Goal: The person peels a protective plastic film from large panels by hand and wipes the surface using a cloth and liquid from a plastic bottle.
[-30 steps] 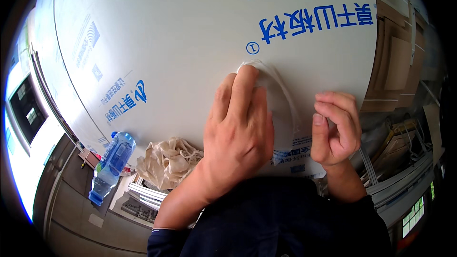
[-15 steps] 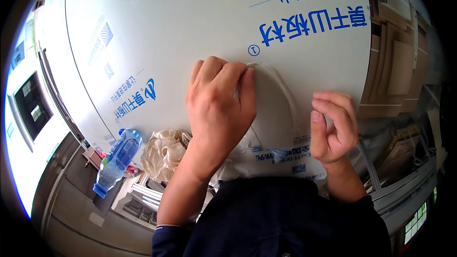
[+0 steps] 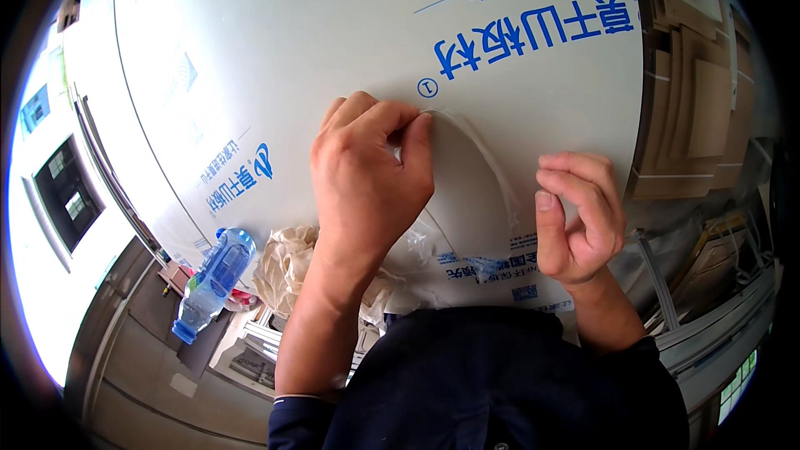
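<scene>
A large pale board with blue print lies in front of me, covered by a thin protective film. Part of the film is lifted in a curved fold that leaves a smooth greyish patch of board between my hands. My left hand pinches the film's upper edge between thumb and forefinger. To the right of the fold, my right hand hovers with curled fingers, a gap between thumb and fingertips, and nothing visible in it. Near my body the film is wrinkled over more blue print.
Beside my left forearm is a crumpled beige sheet-like heap. A clear plastic bottle with a blue cap lies on its side by the board's left edge. Brown panels are stacked at the right, with metal rails below them.
The view has shifted a little, so the board's print appears farther left. Both hands keep almost the same pose, and the left pinch on the film holds.
</scene>
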Demonstrator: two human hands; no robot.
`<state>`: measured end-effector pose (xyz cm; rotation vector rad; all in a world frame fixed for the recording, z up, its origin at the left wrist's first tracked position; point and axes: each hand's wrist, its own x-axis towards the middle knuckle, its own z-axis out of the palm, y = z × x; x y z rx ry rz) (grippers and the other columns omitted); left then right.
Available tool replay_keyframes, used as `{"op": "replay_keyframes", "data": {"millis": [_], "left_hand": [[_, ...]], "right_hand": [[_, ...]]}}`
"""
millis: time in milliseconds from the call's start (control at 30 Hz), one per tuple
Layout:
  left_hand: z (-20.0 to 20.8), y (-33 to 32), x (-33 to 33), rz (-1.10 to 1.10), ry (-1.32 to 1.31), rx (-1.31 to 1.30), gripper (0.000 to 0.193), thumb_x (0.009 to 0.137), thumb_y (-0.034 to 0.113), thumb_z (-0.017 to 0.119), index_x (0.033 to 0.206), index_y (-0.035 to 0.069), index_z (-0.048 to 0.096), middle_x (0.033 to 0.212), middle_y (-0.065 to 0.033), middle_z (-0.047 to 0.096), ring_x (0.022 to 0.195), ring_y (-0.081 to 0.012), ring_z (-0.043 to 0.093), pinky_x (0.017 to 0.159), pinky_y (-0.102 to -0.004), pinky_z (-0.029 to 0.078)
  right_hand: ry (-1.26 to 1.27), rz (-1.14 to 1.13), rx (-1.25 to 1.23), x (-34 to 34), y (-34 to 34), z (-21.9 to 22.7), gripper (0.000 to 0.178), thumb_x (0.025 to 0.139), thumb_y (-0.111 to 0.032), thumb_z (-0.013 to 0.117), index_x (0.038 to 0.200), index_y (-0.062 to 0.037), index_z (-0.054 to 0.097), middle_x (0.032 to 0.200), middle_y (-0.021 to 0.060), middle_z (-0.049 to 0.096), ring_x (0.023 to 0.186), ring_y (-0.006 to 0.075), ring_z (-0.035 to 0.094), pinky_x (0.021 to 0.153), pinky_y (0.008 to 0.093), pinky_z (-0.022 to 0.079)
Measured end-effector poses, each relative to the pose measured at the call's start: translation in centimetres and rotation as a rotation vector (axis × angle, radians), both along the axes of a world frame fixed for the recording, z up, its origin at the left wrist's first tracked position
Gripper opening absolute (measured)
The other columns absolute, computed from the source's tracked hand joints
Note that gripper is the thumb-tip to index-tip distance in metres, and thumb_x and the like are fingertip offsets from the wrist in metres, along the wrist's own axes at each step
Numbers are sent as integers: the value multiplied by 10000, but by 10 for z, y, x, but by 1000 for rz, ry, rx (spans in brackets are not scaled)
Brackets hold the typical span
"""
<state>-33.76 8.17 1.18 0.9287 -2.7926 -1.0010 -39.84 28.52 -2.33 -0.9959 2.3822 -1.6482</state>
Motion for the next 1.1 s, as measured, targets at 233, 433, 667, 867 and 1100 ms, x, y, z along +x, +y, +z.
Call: {"op": "replay_keyframes", "data": {"millis": [233,433,667,867,1100], "left_hand": [[-3,1,0,-21,-5,-38,61,765,17,697,716,35,666,684,-75,585,687,-268,570,625,-373,467],[-6,5,0,-57,-12,-129,104,769,5,669,698,43,603,707,-81,556,701,-287,548,620,-386,458],[-9,-1,6,-47,18,-96,97,781,-1,678,713,18,612,707,-85,572,688,-259,553,632,-357,461],[-6,-1,4,-77,7,-87,65,798,-3,689,744,-14,655,702,-83,600,654,-200,560,620,-308,463],[-6,3,0,-71,0,-146,94,789,-17,673,708,-13,627,684,-88,586,647,-223,553,607,-327,450]], "right_hand": [[-3,4,0,0,0,0,203,739,52,653,935,11,685,947,140,687,805,267,641,673,327,517],[-1,2,-3,-1,0,1,205,739,51,651,936,7,687,949,136,689,806,266,643,675,324,517],[-4,-9,-2,0,0,2,191,739,46,651,922,6,689,947,135,692,805,264,644,676,322,517],[-12,-13,-18,0,-1,0,184,742,44,649,918,6,689,940,132,690,805,263,642,678,327,519],[-3,-13,-12,-1,0,0,182,740,45,648,914,6,687,938,133,690,806,267,642,684,332,520]]}}
